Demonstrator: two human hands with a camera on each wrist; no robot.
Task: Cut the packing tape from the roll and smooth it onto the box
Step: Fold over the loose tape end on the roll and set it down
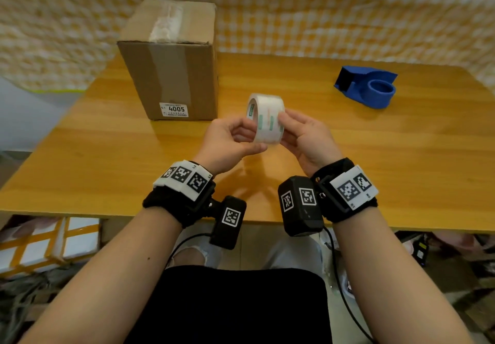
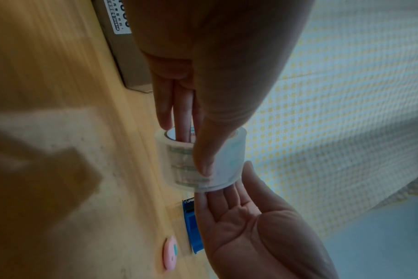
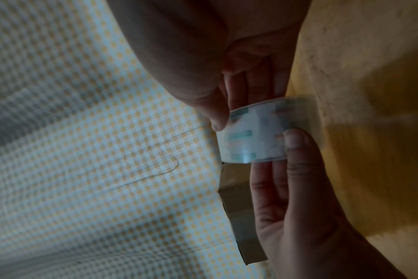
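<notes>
A roll of clear packing tape (image 1: 265, 118) with green print hangs above the table, held between both hands. My left hand (image 1: 251, 140) has fingers (image 2: 183, 120) pushed into the core and its thumb (image 2: 203, 160) pressed on the outer wrap. My right hand (image 1: 284, 126) holds the other side, thumb (image 3: 217, 120) on the rim and fingers behind the roll (image 3: 251, 136). The brown cardboard box (image 1: 171, 75) stands upright at the back left, apart from both hands, with a clear tape strip (image 1: 166, 24) across its top. No loose tape end shows.
A blue tape dispenser (image 1: 367, 86) lies on the wooden table (image 1: 107, 156) at the back right. A small pink round object (image 2: 170, 253) lies near the dispenser (image 2: 191, 226). A yellow checked cloth (image 1: 348, 22) hangs behind the table. The table's front edge is below my wrists.
</notes>
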